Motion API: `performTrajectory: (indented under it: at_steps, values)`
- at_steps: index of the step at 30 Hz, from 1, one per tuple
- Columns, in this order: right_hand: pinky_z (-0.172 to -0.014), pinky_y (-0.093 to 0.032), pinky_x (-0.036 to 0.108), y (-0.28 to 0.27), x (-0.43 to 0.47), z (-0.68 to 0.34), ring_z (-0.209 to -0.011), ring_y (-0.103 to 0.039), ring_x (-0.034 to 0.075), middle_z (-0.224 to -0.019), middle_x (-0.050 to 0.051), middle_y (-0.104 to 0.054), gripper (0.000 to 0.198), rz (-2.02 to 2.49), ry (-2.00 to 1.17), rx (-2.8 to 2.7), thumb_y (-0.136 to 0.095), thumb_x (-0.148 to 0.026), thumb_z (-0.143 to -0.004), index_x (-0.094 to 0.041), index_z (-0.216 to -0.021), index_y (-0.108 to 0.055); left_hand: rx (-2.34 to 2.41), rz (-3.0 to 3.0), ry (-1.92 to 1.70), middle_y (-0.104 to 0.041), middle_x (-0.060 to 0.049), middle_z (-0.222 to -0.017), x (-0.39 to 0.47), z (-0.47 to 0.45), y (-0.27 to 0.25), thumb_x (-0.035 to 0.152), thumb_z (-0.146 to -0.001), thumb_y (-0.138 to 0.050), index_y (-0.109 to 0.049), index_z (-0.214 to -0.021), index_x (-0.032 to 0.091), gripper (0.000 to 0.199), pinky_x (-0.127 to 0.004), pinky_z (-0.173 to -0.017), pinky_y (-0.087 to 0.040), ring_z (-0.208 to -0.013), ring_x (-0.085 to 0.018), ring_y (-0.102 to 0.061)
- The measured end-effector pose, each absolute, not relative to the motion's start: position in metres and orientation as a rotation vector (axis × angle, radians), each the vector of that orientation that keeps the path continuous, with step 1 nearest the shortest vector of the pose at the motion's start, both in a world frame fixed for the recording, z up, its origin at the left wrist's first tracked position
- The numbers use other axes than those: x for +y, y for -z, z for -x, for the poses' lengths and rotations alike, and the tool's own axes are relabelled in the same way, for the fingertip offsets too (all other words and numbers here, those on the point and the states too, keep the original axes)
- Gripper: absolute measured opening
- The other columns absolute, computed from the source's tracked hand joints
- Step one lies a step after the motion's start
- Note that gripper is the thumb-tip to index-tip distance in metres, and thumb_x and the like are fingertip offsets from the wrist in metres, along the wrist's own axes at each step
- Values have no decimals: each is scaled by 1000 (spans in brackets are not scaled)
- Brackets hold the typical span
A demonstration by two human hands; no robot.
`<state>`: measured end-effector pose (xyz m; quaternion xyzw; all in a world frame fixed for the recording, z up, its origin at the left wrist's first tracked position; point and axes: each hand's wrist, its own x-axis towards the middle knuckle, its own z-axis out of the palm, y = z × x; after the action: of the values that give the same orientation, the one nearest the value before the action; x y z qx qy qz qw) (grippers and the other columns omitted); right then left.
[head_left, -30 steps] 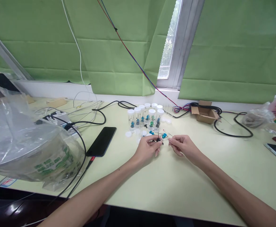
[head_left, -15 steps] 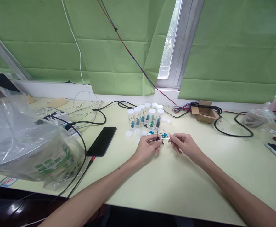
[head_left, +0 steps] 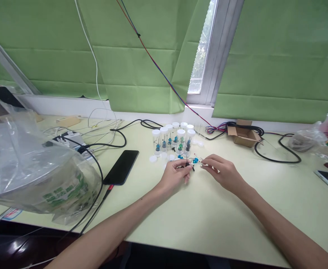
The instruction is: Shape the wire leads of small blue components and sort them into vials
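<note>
My left hand [head_left: 175,173] is closed, its thumb and fingertips pinching a small black component [head_left: 187,164] with thin silvery leads [head_left: 194,163] pointing right. At the far end of those leads, my right hand [head_left: 222,171] pinches them between thumb and fingers. Just behind the leads lies a small blue component [head_left: 195,160] on the table, and another blue one [head_left: 180,157] rests near my left fingertips. A group of clear tubes with white caps [head_left: 181,132] stands beyond my hands, holding blue, green and dark parts with wire leads.
A black phone [head_left: 121,167] lies left of my hands, a cable at its lower end. Farther left sits a bowl in a clear plastic bag [head_left: 65,186]. Loose white caps [head_left: 153,158] lie by the tubes. An open cardboard box [head_left: 244,139] and black cables are at the back right.
My right hand has shifted its grip on the leads, the fingers now straighter and the wrist a little raised. My left hand keeps its place with the black component.
</note>
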<state>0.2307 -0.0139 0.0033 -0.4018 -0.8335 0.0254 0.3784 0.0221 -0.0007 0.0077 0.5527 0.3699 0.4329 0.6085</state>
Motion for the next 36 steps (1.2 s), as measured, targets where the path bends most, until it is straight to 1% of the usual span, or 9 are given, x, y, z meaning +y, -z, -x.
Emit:
performTrajectory:
  at_steps: [6,13,21,30,36]
  values:
    - [-63,-49,30,-3,-13,-230,-74,-64,18,-94,8,-68,24,997,20,-2165,-44,-27,-101,-25,-103,-68,850,-1269,-998,-52,3,-54,-2,-23,-8,39,-73,-75,-65,-78,15,27,-25,-53,-35,-45,-8,-43]
    - [-65,-50,31,-2,-14,-230,-75,-65,19,-94,9,-69,27,999,41,-2172,-43,-26,-101,-23,-101,-70,881,-1262,-984,-51,3,-54,-4,-24,-12,35,-74,-74,-65,-78,14,24,-25,-53,-36,-45,-7,-43]
    - [-68,-52,31,2,-12,-230,-78,-66,20,-94,8,-70,24,958,-28,-2152,-45,-23,-100,-23,-99,-69,870,-1268,-980,-51,3,-53,-5,-24,-14,35,-73,-74,-65,-75,14,23,-25,-51,-36,-44,-8,-42]
    - [-62,-47,28,2,-12,-228,-69,-61,16,-86,5,-69,15,956,-116,-2095,-51,-20,-98,-21,-94,-66,879,-1266,-982,-51,3,-55,-6,-25,-14,34,-73,-73,-64,-76,14,23,-25,-50,-37,-44,-7,-44]
    - [-61,-46,27,1,-13,-226,-66,-60,16,-80,4,-68,15,999,-171,-2057,-53,-21,-96,-20,-89,-65,868,-1253,-992,-51,3,-56,-5,-25,-12,35,-71,-75,-65,-77,13,25,-24,-48,-37,-43,-7,-43]
